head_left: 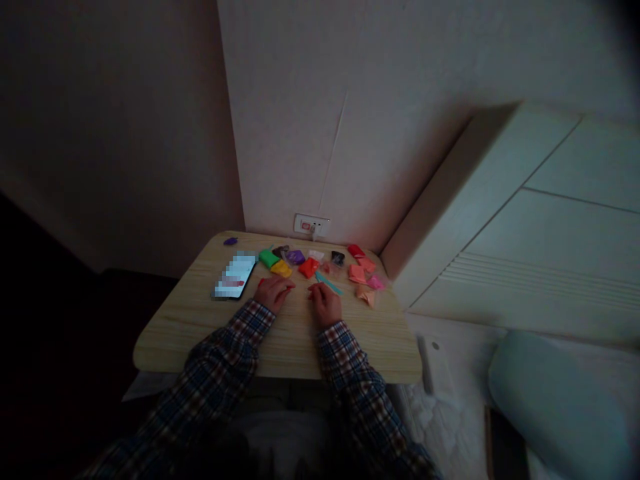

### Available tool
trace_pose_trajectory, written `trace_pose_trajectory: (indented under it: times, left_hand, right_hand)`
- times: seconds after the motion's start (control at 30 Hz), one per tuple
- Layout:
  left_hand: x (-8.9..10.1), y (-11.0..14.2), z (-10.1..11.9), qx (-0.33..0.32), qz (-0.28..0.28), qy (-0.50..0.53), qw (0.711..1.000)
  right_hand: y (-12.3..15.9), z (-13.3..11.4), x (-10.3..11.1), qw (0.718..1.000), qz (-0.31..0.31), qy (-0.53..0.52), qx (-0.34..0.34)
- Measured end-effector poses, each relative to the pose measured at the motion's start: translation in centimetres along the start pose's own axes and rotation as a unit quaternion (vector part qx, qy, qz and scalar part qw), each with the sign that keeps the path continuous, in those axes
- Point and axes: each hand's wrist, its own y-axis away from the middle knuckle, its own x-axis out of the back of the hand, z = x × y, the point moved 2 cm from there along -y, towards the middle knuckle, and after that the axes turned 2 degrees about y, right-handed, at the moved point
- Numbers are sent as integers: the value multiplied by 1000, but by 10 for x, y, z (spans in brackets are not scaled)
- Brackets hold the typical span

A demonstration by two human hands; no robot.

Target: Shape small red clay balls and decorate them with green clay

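Red piece [291, 287] at the bent left hand's [274, 293] fingertips in the head view, another red bit [311, 293] at the curled right hand's [326, 305]; whether either hand pinches, I cannot tell. Such small bits could slip from a loose hold, and a sideways sweep could nudge the flat phone [243, 275] at the left hand's ten o'clock. A thin blue-green strip [329, 283] lies at the right hand's twelve, on the smooth wood-grained table [290, 347].

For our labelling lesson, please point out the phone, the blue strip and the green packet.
Phone [239, 275]: head view, on its lit screen.
Blue strip [329, 283]: head view, about midway along it.
Green packet [269, 259]: head view, middle of its upper face.
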Motion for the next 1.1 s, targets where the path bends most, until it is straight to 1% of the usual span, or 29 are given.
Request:
trace_pose_trajectory:
  times: [0.2,0.4,0.53,0.67,0.83,1.1]
  left_hand:
    - [2,1,0,10,-6,-1,1000]
    - [1,4,-1,19,3,1,1000]
    - [1,3,0,9,7,5,1000]
    - [1,2,-1,-4,8,6,1000]
    - [-1,2,-3,2,10,6,1000]
    - [-1,3,-6,17,-26,10,999]
  right_hand:
    - [-2,2,-1,1000,1,-11,7]
    - [0,0,-1,1000,-15,-16,6]
    - [0,1,-1,1000,-9,-11,-4]
    - [0,-1,-1,1000,-10,-14,5]
    - [0,-2,0,1000,-6,-6,5]
    - [1,-6,2,1000,-17,-16,16]
